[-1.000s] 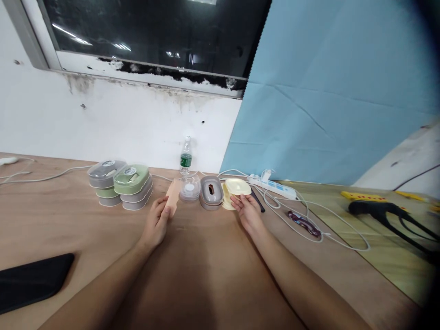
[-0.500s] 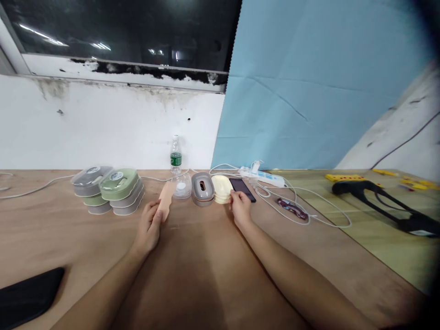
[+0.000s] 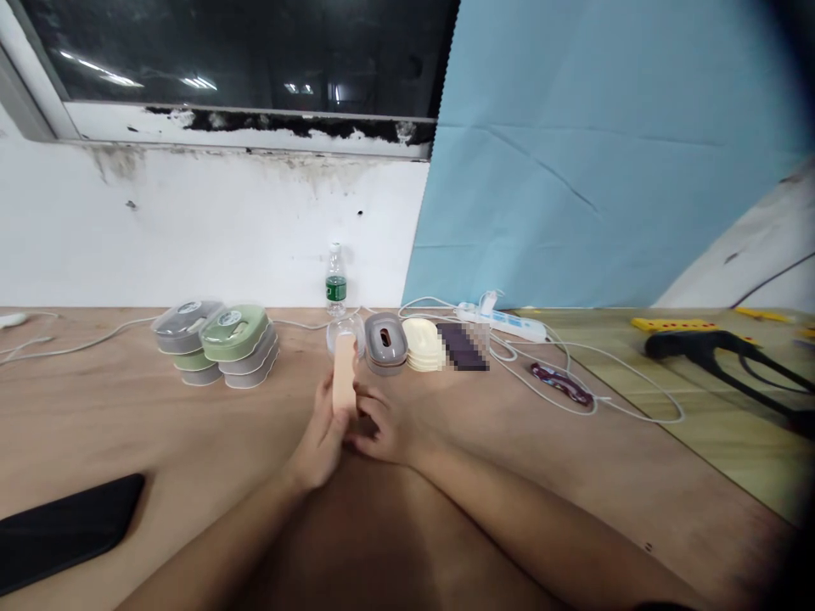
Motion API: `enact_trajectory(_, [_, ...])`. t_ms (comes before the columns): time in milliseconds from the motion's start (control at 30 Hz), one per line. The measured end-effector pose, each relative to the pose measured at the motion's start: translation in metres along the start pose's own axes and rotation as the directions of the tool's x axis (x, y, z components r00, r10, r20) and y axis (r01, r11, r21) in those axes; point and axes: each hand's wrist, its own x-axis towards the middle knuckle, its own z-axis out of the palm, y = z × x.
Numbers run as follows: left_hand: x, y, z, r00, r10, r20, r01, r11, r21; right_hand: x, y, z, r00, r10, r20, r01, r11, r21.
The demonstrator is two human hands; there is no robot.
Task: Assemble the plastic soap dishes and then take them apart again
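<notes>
A flat peach-coloured piece point(image 3: 345, 373) with a wavy right edge stands upright in my left hand point(image 3: 322, 445), thumb on its near face. My right hand point(image 3: 380, 424) is beside its lower right edge, fingers bent inward; whatever they pinch is hidden. Just behind the piece sits a clear plastic part point(image 3: 356, 327), partly covered by it. To the right of that are a grey lid-like stack point(image 3: 386, 344) with an oval slot and a stack of cream pieces point(image 3: 423, 344).
Stacked grey and green lidded boxes point(image 3: 238, 344) stand at the left. A bottle point(image 3: 336, 284) is by the wall. A dark phone point(image 3: 462, 346), power strip point(image 3: 509, 324), cables and a maroon patterned object point(image 3: 561, 384) lie right. A black flat object point(image 3: 70, 530) is at near left.
My right hand has left the cream stack and come left to the peach piece. My left hand has brought the piece rightward and turned it more upright. The view has shifted slightly.
</notes>
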Motion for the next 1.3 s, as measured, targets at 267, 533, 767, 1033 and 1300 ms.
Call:
enact_trajectory(267, [0.001,0.013,-0.007,0.964,0.054,0.26,-0.121,0.96,0.253,-0.001,0.008,-0.021,0.985,0.166,-0.04,-0.17,0.977,-0.13])
enact_trajectory(533, [0.007,0.007,-0.016,0.92,-0.133,0.368,-0.16,0.73,0.664,0.001,0.055,-0.046,0.908,0.249,-0.335,-0.351,0.891,-0.288])
enact_trajectory(767, [0.005,0.008,-0.012,0.876,-0.206,0.437,-0.226,0.625,0.747,0.003,0.062,-0.043,0.922,0.256,-0.29,-0.356,0.854,-0.378])
enact_trajectory(1033, [0.004,0.005,-0.014,0.875,-0.19,0.446,-0.238,0.634,0.736,0.0,0.064,-0.041,0.921,0.292,-0.257,-0.373,0.853,-0.366])
enact_trajectory(1300, [0.004,-0.003,-0.016,0.886,-0.137,0.442,-0.242,0.678,0.694,0.0,0.064,-0.039,0.924,0.271,-0.271,-0.362,0.846,-0.391])
